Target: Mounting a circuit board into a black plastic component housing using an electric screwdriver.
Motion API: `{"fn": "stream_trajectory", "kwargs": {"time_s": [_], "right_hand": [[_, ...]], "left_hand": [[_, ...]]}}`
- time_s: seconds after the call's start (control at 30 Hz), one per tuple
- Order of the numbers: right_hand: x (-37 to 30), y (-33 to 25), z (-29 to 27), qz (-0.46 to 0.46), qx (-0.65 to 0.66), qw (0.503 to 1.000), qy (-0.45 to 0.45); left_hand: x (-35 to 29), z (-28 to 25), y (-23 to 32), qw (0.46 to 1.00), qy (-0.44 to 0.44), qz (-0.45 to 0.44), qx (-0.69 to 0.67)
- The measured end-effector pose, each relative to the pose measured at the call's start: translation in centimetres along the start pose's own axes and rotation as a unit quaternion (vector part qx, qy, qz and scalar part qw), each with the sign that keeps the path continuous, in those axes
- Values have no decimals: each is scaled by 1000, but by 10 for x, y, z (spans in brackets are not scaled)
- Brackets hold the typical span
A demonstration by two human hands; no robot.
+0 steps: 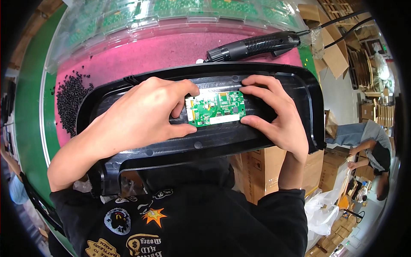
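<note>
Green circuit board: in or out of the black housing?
In: the circuit board is within the housing's raised rim, between left hand and right hand. Seated flat: cannot tell.

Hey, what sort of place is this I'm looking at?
Probably an electronics assembly workshop: there's a green circuit board, a black corded tool that looks like an electric screwdriver, and a pile of tiny black pieces, likely screws.

Green circuit board [219,110]: frame centre, over black housing [214,140]
Left hand [147,105]: left of centre, gripping the board's left end
Right hand [280,113]: right of centre, gripping its right end
Corded screwdriver [254,46]: upper right
Small black pieces [70,103]: heaped, left
</note>
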State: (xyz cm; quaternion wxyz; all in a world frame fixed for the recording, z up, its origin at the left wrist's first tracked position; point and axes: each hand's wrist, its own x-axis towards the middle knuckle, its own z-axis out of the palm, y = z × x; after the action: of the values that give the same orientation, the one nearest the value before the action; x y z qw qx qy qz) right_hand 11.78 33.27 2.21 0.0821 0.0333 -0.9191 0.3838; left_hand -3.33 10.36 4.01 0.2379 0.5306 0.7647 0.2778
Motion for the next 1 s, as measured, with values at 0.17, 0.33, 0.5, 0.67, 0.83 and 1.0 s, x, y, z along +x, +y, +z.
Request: {"fn": "stream_trajectory", "kwargs": {"time_s": [0.17,0.33,0.5,0.67,0.83,1.0], "right_hand": [[-1,0,2,0,2,1000,-2],[9,-4,7,-11,-11,1000,-7],[13,-15,8,58,1,998,-15],[1,-22,-18,134,44,980,142],[35,11,-59,115,-99,972,181],[64,37,-70,210,-25,977,38]], "left_hand": [[0,-1,0,1000,-14,-3,3],[-8,-3,-8,999,-4,11,35],[-21,-25,-11,996,-59,-27,60],[-49,-76,-28,979,149,-30,133],[-85,-103,-93,920,230,-111,297],[-80,-97,-109,931,130,-225,256]]}}
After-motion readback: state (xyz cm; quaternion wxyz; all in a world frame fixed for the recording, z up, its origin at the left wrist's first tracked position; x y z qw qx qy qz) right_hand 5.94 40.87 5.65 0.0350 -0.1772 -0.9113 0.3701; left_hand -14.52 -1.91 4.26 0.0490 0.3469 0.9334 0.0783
